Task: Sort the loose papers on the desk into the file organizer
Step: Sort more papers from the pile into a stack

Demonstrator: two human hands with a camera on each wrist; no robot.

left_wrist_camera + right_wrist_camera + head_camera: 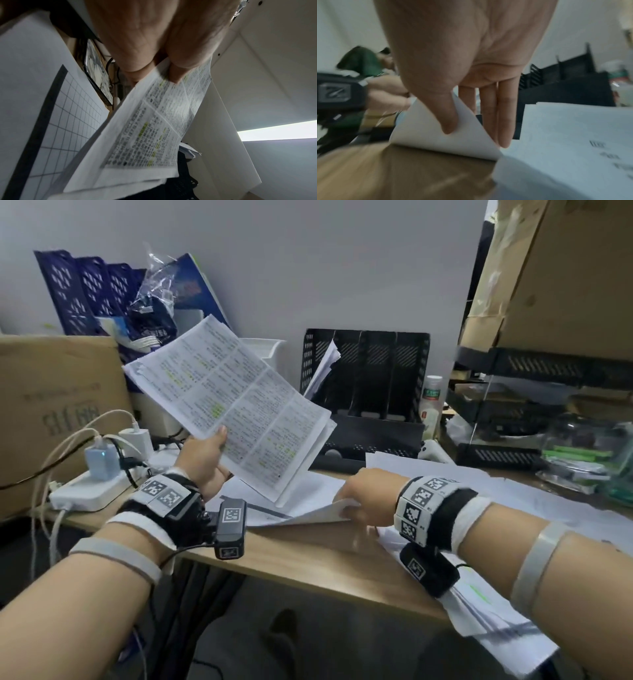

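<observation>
Overhead, left hand (pixel 205 460): a sheaf of printed pages (pixel 233 405) is gripped at its lower edge, thumb on the printed face and fingers curled behind; the sheaf is held clear of the desk, tilted, at the centre left of the head view.
Printed pages, edges: the far corner is raised toward the upper left, and the right corner hangs just in front of the black file organizer (pixel 366 378) without touching it, as far as can be told.
Right hand (pixel 366 494): the near corner of a white sheet (pixel 318 511) is pinched between thumb and fingers; in the right wrist view the thumb (pixel 447 121) is pressed on the curled-up corner while the fingers (pixel 505 128) are laid straight behind it.
White sheet: its lifted edge is bent upward from the wooden desk (pixel 308 556) at the frame centre; the rest is still flat.
Loose papers (pixel 479 501): these are spread across the right half of the desk, some overhanging the near edge at the lower right.
File organizer: it is stood against the wall at the upper centre; a few pages (pixel 325 364) are already leaned in its leftmost slot, and the other slots are seen open.
Open room: a bare strip of desk is left between the two wrists.
Left margin: a power strip (pixel 89 491) with plugs and cables is crowded beside the left wrist.
</observation>
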